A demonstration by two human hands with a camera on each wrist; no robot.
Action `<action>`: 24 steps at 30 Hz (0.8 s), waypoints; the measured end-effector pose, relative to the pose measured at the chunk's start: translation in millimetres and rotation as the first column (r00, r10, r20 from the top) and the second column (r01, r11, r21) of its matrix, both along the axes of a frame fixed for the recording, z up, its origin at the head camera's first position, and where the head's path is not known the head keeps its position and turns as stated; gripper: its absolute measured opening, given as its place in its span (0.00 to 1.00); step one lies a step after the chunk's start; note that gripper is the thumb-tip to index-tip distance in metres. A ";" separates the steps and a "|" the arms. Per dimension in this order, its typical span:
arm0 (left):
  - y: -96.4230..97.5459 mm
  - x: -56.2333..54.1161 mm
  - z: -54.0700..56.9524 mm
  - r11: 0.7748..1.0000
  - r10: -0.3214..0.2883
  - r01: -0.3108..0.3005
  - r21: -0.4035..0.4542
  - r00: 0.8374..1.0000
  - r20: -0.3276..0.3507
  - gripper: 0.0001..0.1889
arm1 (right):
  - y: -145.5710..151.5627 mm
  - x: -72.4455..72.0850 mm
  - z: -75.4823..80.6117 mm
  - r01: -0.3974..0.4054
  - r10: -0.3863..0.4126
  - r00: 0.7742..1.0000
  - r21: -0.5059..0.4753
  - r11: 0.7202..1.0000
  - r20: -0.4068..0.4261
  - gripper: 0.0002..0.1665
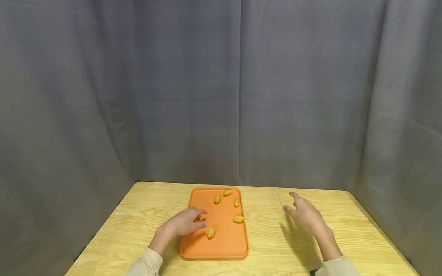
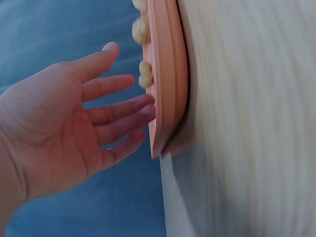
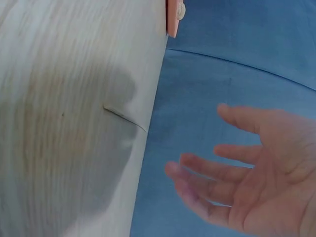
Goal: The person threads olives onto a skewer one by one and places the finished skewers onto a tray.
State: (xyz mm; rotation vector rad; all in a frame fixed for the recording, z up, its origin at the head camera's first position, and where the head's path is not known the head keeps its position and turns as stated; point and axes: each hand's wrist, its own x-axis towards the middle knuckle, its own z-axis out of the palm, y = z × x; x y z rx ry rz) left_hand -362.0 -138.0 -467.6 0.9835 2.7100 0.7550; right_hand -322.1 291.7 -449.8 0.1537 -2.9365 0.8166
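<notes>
My left hand (image 1: 184,222) hovers over the left side of an orange tray (image 1: 224,245), fingers loosely bent and holding nothing. Several small, wrinkled, yellow-brown oval pieces (image 1: 211,233) like candied dates lie on the tray; one is just right of the left thumb, the others sit towards its far and right sides. In the left wrist view the left hand (image 2: 59,123) has its fingertips close to the tray's edge. Above the table on the right, my right hand (image 1: 304,212) is relaxed and holds nothing. A thin wooden skewer (image 1: 291,230) lies on the table beneath it.
The light wood table (image 1: 262,237) carries the tray left of centre and the skewer to the right. A grey curtain (image 1: 193,96) hangs behind the table and along both sides. In the right wrist view, a corner of the tray (image 3: 172,24) shows at the top.
</notes>
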 end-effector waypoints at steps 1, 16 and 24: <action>2.5 1.2 -0.2 1.000 -0.020 0.020 0.006 1.000 0.009 0.26 | 0.0 -0.6 -1.2 0.006 -0.006 1.000 -0.017 1.000 -0.009 0.40; 19.2 15.4 -0.9 0.997 0.008 -0.008 -0.081 1.000 0.007 0.17 | 9.5 -12.6 -28.6 -0.034 0.031 0.999 -0.208 0.978 -0.019 0.16; 30.3 19.2 -7.1 0.997 -0.014 0.012 -0.074 1.000 -0.025 0.11 | 7.8 -22.2 -42.7 -0.010 0.035 0.994 -0.240 0.971 0.102 0.14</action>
